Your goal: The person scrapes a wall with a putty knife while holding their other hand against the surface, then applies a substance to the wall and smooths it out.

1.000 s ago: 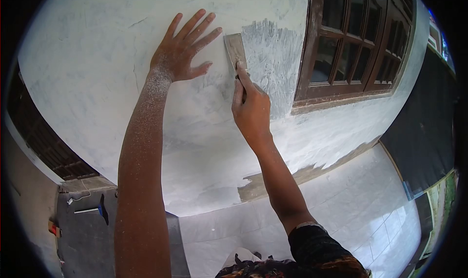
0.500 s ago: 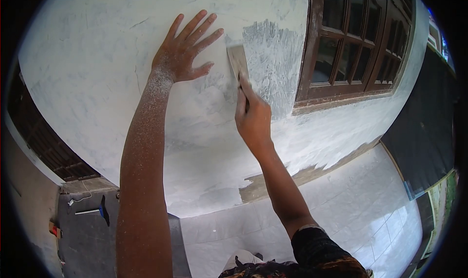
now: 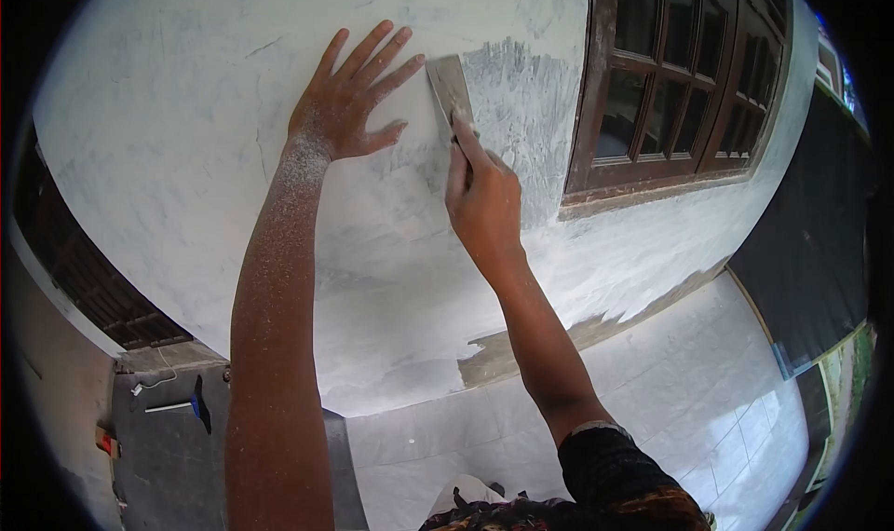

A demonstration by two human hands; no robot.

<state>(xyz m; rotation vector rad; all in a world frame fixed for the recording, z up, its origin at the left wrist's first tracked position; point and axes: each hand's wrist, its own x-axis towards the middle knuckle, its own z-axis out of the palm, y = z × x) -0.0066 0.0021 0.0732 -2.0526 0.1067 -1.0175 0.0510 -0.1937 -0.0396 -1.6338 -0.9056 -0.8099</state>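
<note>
My left hand (image 3: pixel 346 102) lies flat on the white wall (image 3: pixel 186 112), its fingers spread and nothing in it. White dust coats the wrist and forearm. My right hand (image 3: pixel 486 200) is closed round the handle of a putty knife (image 3: pixel 451 86), which the fingers mostly hide. The wide metal blade points up against the wall, just right of my left fingertips. Beside the blade is a grey, streaky patch (image 3: pixel 526 102) that reaches toward the window.
A brown wooden window (image 3: pixel 652 84) with glass panes is to the right. Below the wall is a pale tiled floor (image 3: pixel 438 438). A dark sheet (image 3: pixel 801 242) hangs at the far right. A squeegee-like tool (image 3: pixel 198 404) lies on dark flooring at lower left.
My right hand and the putty knife have shifted slightly, the blade going up and a little left along the wall. My left hand stays in place.
</note>
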